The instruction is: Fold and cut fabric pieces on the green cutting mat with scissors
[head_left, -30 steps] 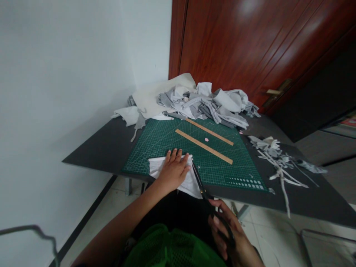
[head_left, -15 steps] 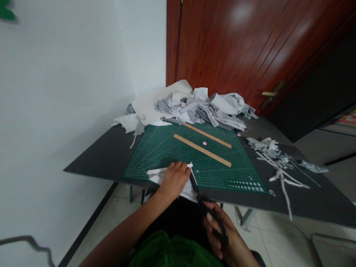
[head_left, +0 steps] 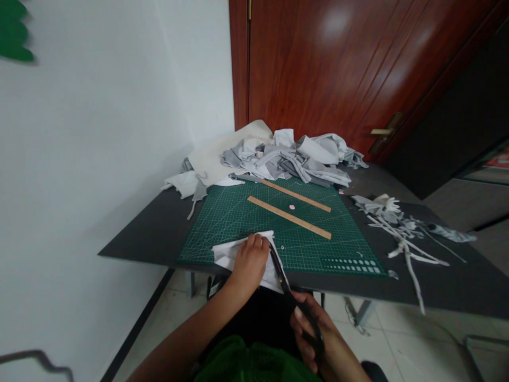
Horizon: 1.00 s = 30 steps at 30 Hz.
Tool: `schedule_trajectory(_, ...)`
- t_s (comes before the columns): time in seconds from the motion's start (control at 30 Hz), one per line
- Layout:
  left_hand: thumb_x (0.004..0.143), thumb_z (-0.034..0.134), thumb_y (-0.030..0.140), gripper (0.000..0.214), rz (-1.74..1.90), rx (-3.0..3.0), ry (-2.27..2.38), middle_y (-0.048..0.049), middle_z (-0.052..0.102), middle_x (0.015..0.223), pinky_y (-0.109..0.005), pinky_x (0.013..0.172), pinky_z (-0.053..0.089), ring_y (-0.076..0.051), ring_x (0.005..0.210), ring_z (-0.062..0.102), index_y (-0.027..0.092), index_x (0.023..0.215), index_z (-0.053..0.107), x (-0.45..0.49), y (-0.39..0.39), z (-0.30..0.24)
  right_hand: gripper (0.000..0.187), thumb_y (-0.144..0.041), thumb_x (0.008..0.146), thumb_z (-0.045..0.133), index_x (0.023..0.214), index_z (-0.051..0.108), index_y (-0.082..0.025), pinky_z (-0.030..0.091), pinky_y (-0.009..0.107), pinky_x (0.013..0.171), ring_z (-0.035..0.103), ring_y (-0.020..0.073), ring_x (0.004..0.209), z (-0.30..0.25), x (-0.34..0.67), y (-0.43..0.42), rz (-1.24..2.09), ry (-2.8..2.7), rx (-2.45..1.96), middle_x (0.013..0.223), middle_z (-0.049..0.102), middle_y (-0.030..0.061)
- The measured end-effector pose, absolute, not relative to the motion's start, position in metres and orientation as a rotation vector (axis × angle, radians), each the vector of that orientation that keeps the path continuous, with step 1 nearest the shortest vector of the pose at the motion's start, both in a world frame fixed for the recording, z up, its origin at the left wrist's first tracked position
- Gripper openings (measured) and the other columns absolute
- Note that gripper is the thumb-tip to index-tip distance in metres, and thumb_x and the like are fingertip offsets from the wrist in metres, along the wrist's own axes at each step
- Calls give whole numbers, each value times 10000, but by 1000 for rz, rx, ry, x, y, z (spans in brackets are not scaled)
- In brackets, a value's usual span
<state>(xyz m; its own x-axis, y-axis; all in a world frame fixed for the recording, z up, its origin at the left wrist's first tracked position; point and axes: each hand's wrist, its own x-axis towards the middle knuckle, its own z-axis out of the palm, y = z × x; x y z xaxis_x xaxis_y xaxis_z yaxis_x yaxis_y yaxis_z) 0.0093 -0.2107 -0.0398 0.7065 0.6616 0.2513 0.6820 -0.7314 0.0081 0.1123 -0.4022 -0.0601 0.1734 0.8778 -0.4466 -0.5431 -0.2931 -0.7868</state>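
Note:
A white piece of fabric point(head_left: 228, 253) lies at the near edge of the green cutting mat point(head_left: 238, 212) and hangs over the table edge. My left hand point(head_left: 250, 261) rests on it with fingers curled, pinching its far edge. My right hand point(head_left: 314, 331) grips the handles of black scissors point(head_left: 284, 278), whose blades run along the right edge of the fabric, right beside my left hand.
Two wooden rulers point(head_left: 289, 217) and a small pink chalk piece point(head_left: 291, 207) lie on the mat. A heap of grey and white fabric point(head_left: 278, 156) fills the back of the dark table point(head_left: 151, 223). Cut strips point(head_left: 401, 233) lie at right. A brown door point(head_left: 338, 69) stands behind.
My left hand went from lying flat on the white fabric to curling its fingers and gathering the far edge. The scissors stayed along the fabric's right edge. The camera tilted slightly.

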Motion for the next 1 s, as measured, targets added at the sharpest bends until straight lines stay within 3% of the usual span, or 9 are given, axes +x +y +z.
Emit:
schedule_trajectory(0.17, 1011, 419, 331, 469, -375, -2813, -1222, -194, 504, 1516, -515, 1130, 389, -352, 1445, 415, 110, 1405, 543, 1, -198, -45, 693, -620, 720, 830, 1217, 518, -252, 286, 122, 295, 369, 26, 372, -55, 112, -400, 1467, -361, -1204, 664, 520, -99)
schedule_trajectory(0.3, 990, 415, 525, 629, -350, -2854, -1276, -149, 437, 1582, -605, 1211, 227, -390, 1502, 310, 183, 1517, 453, -7, -184, -46, 672, -613, 731, 824, 1217, 521, -262, 279, 119, 297, 368, 28, 373, -55, 111, -400, 1461, -357, -1197, 659, 516, -103)
schedule_trajectory(0.43, 923, 430, 718, 818, -311, -2838, -1355, -188, 405, 1592, -651, 1188, 214, -435, 1498, 292, 178, 1537, 423, -5, -172, -45, 657, -605, 753, 811, 1234, 517, -266, 285, 119, 300, 384, 32, 383, -59, 110, -399, 1450, -369, -1200, 674, 512, -100)
schedule_trajectory(0.6, 966, 366, 674, 750, -333, -2765, -1420, -204, 419, 1579, -695, 1147, 230, -467, 1476, 313, 176, 1521, 451, 0, -174, -47, 641, -602, 769, 796, 1233, 513, -263, 279, 120, 287, 364, 29, 362, -67, 115, -404, 1453, -412, -1207, 657, 499, -104)
schedule_trajectory(0.8, 905, 438, 736, 850, -276, -2789, -1422, -222, 380, 1596, -708, 1155, 205, -494, 1485, 276, 172, 1540, 423, -12, -210, -48, 602, -569, 802, 779, 1251, 520, -263, 314, 125, 284, 337, 18, 359, -66, 122, -422, 1424, -466, -1183, 682, 532, -83)
schedule_trajectory(1.0, 972, 394, 664, 731, -275, -2845, -1298, -210, 494, 1521, -623, 1174, 289, -430, 1472, 352, 145, 1474, 513, -15, -211, -37, 546, -507, 816, 789, 1233, 537, -260, 285, 108, 294, 347, 17, 374, -56, 121, -408, 1456, -414, -1186, 681, 531, -87)
